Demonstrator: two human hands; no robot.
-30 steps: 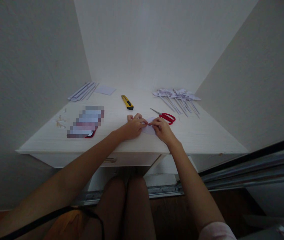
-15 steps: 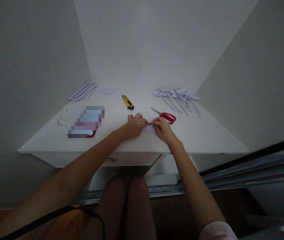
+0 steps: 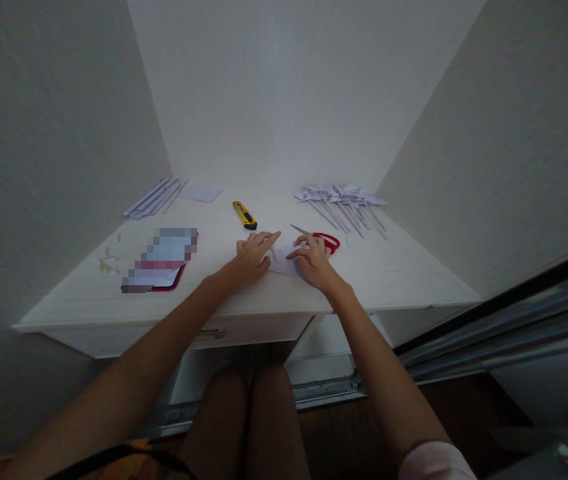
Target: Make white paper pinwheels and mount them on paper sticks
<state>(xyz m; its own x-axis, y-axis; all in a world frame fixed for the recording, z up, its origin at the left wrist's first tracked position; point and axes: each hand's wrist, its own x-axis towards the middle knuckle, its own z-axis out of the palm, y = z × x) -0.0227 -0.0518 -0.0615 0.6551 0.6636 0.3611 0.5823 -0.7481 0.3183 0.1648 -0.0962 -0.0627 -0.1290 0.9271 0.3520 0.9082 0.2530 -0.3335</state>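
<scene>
A small white sheet of paper lies on the desk between my hands, with part of it hidden under them. My left hand rests at the paper's left edge, its index finger stretched out and the thumb apart, gripping nothing. On the other side my right hand touches the paper with parted, bent fingertips. Red-handled scissors lie just behind my right hand, their blades pointing left. A yellow box cutter lies beyond my left hand.
At the back right of the desk are several paper pinwheels on sticks. Rolled paper sticks and a flat paper piece lie at the back left. A phone with a blurred screen is left. Walls enclose three sides.
My fingers were pinched together at the paper's middle; they have parted, and my left hand has drawn off leftward. The whole view has shifted slightly.
</scene>
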